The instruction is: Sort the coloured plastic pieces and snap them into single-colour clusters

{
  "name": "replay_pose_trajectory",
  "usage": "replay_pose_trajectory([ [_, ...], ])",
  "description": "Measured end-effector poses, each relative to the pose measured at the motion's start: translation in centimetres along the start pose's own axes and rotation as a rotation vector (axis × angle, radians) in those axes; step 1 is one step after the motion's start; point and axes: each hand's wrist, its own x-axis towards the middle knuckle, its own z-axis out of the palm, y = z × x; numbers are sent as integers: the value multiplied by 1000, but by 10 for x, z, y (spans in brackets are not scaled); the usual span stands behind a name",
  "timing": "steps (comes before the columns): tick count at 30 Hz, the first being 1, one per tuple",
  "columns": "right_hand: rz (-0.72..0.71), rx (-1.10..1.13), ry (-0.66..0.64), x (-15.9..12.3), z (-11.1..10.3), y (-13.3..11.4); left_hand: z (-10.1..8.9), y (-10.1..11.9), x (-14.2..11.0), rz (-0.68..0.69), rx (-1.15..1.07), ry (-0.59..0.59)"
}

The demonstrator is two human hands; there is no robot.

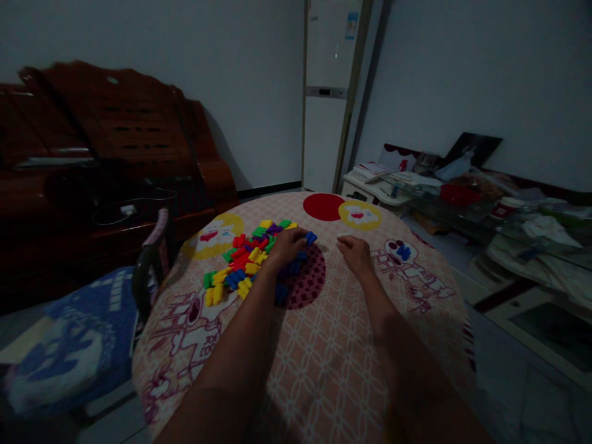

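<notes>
A heap of small plastic blocks (245, 256) in red, yellow, green, blue and purple lies on a round table covered by a pink patterned cloth (324, 345). My left hand (287, 243) rests on the right side of the heap, fingers curled around a blue block (311, 237) at its fingertips. More blue blocks lie under that wrist. My right hand (354, 253) sits on the cloth a little to the right, fingers curled in loosely, with nothing visible in it.
A dark wooden sofa (115, 160) stands at the left with a blue cushion (74, 339) and a chair back (155, 262) beside the table. A white tall appliance (328, 92) is at the back. A cluttered low table (485, 203) fills the right.
</notes>
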Motion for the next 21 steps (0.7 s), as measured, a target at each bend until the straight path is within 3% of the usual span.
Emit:
replay_pose_trajectory([
  [5, 135, 338, -213, -3, 12, -14, 23, 8, 3, 36, -180, -51],
  [12, 295, 469, -188, -1, 8, -25, 37, 26, -1, 46, -11, -79],
  [16, 339, 518, -72, 6, -9, -24, 37, 28, -3, 51, 61, -119],
  [21, 434, 322, 143, 15, -57, 4, 30, 22, -2, 6, 101, -101],
])
